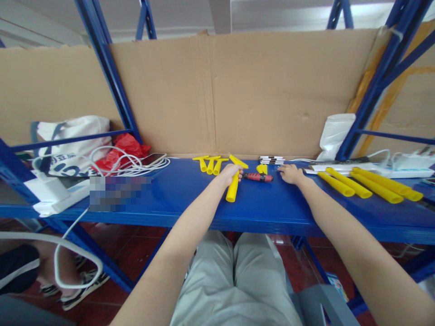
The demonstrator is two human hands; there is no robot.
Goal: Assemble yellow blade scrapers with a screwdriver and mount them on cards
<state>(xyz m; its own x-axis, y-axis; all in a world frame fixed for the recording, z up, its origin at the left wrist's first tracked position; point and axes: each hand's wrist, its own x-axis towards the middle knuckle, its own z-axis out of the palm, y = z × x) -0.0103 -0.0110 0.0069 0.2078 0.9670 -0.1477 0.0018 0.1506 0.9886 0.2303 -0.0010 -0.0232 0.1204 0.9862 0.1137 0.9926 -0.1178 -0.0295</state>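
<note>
My left hand (234,171) is closed around the handle of a yellow T-shaped tool (231,194), whose crossbar rises beyond my fingers. Just right of it lies a red and black tool (260,177) like a chunky screwdriver handle. Behind that are small yellow pieces (262,169). My right hand (291,174) rests palm down on the blue shelf top, fingers stretched out; anything small under its fingertips is too small to make out. Several similar yellow T-shaped tools (210,166) lie left of my left hand.
Several yellow tubes (377,186) lie on the right, by a white power strip (408,173). White-and-black packets (272,160) sit at the back against a cardboard wall (272,95). Coiled white cable (142,166), a red bag (125,149) and an adapter (47,186) are left. A person's legs (64,271) show lower left.
</note>
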